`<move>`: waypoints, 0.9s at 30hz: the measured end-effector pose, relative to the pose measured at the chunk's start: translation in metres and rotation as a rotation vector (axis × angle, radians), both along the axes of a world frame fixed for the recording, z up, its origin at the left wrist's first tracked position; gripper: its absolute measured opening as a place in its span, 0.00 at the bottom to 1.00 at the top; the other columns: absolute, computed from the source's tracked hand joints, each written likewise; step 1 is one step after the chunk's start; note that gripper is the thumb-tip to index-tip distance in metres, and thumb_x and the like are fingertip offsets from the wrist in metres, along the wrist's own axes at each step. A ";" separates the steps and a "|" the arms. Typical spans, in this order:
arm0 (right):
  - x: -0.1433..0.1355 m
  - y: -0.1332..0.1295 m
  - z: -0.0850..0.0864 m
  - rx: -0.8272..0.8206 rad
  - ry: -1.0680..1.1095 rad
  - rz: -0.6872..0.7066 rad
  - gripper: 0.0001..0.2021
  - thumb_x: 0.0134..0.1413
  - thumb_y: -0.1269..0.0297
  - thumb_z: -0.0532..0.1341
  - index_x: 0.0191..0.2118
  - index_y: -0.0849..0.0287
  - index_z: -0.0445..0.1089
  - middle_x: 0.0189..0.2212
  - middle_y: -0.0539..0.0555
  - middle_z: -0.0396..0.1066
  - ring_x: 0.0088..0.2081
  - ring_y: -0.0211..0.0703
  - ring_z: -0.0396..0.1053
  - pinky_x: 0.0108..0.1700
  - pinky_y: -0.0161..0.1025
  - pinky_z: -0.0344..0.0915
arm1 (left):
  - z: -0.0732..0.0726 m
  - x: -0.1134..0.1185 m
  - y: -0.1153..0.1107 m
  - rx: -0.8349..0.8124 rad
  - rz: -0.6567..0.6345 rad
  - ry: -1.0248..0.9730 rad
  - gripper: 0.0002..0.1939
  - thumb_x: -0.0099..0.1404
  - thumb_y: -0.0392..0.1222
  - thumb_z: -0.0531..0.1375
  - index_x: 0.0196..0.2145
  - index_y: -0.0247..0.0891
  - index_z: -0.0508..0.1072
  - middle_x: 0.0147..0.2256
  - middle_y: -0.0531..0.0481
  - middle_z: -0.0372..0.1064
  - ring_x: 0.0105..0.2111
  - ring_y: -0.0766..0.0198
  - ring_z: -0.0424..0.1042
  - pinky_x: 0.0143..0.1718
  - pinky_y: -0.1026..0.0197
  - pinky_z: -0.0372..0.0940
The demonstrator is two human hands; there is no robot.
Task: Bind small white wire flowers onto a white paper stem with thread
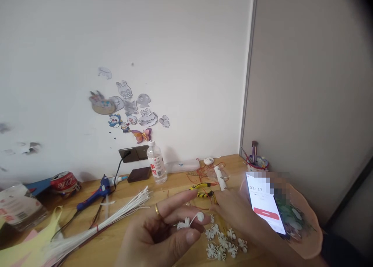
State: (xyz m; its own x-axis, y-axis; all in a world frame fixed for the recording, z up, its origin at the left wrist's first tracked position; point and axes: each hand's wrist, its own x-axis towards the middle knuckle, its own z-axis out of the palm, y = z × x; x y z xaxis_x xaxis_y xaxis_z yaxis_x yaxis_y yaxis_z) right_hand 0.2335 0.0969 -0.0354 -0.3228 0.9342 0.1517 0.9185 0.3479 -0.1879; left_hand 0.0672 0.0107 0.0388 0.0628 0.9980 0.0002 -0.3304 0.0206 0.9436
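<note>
My left hand (pixel 169 228) pinches a small white knotted cord flower (pixel 184 223) between thumb and fingers. A cord with a round white end (pixel 200 217) sticks out of it towards the right. My right hand (pixel 230 205) reaches across the table beside pliers with yellow and black handles (pixel 201 190). Its fingertips are at the near end of the pliers, mostly hidden, so their grip is unclear. Just beyond that hand lies a white roll (pixel 220 177). Several finished white cord flowers (pixel 223 241) are heaped on the table below both hands.
A bundle of white cords (pixel 116 216) and a blue glue gun (pixel 96 195) lie at left. A water bottle (pixel 156 162) stands by the wall. Red string (pixel 201 175) is tangled at the back. On the right, a lit phone (pixel 265 205) leans over a pink tray (pixel 313 236).
</note>
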 end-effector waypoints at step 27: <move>0.005 -0.066 0.064 0.227 0.765 0.514 0.07 0.49 0.71 0.59 0.35 0.53 0.70 0.27 0.46 0.66 0.29 0.31 0.66 0.31 0.26 0.64 | -0.006 -0.002 0.007 0.039 -0.126 0.080 0.08 0.49 0.44 0.63 0.28 0.38 0.76 0.25 0.51 0.71 0.23 0.68 0.67 0.24 0.69 0.63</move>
State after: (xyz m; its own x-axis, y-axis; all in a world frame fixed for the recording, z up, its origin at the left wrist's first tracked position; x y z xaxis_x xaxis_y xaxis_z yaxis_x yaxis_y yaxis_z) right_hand 0.2389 0.0313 0.0291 -0.4244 0.6275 0.6528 0.2979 0.7775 -0.5538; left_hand 0.0652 0.0177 0.0328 0.1885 0.9817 0.0284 -0.2516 0.0203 0.9676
